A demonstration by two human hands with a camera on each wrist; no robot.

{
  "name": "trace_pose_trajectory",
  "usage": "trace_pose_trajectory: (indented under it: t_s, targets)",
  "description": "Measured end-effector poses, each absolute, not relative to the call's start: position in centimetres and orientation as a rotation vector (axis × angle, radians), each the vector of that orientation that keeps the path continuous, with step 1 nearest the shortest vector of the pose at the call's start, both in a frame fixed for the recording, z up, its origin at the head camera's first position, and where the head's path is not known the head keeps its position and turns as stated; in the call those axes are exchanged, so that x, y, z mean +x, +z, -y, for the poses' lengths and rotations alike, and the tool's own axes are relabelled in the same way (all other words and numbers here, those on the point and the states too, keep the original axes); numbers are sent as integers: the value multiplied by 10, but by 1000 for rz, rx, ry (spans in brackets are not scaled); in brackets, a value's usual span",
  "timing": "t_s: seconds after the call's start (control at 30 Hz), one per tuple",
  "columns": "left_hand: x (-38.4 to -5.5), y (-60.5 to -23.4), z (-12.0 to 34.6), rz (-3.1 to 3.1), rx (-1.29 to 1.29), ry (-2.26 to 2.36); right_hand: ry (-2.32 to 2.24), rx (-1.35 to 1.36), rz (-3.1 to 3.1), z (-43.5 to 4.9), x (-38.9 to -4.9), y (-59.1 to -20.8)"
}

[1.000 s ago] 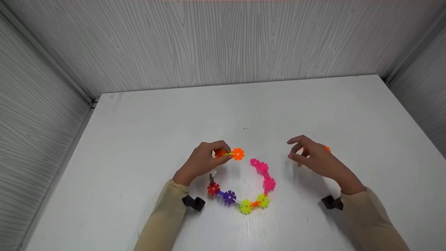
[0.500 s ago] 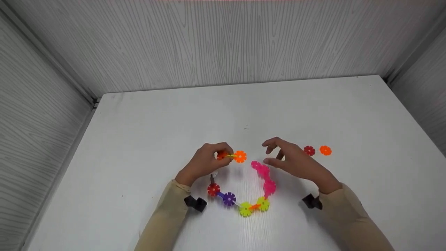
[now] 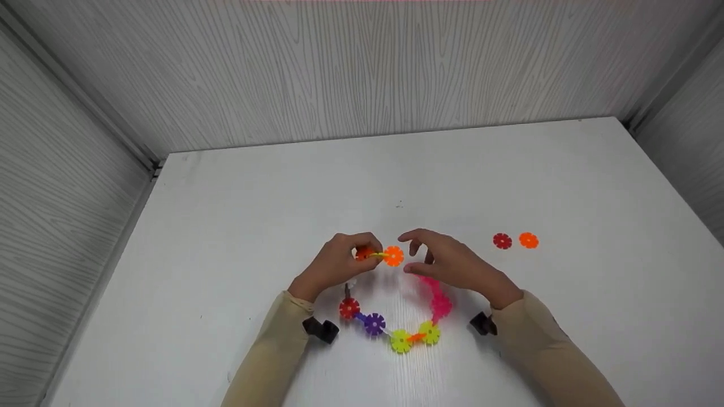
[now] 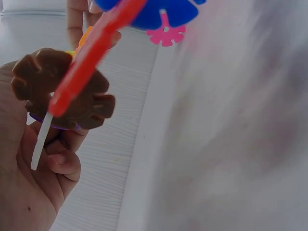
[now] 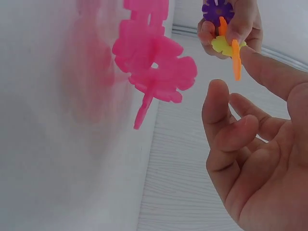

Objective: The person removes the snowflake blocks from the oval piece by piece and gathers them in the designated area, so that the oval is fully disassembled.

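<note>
Where right wrist looks, orange disc (image 5: 236,60), edge-on

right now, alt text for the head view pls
A person's left hand holds a chain of colourful flower-shaped discs near its orange end disc, the right hand close by. The chain curves over a white table to pink discs by the right hand. To the right lie a loose red disc and a loose orange disc.

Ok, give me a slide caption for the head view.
Left hand holding a chain of colorful flower pieces, right hand close to its orange end flower, over a white table.
</note>
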State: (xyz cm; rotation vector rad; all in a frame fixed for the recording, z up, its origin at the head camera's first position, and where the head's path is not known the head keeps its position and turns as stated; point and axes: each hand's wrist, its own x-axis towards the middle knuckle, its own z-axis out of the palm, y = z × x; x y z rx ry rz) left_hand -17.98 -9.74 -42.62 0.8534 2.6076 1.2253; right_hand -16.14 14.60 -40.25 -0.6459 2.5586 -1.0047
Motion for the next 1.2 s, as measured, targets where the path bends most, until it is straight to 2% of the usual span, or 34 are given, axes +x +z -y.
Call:
trace_pose_trajectory:
  t_s: [0.37,0.87,1.2]
  targets:
    - [-178,-427,94,-2618,869,1201,-915,-597,-2590,-132,-164,-409]
    - [-177,-429,92,-2600,859,1204,-941,-684,-2595,-131,-162,-410]
    - [-176,-425,89,-2671,941,1098,-841,-879,-2713,-134,-160,-405]
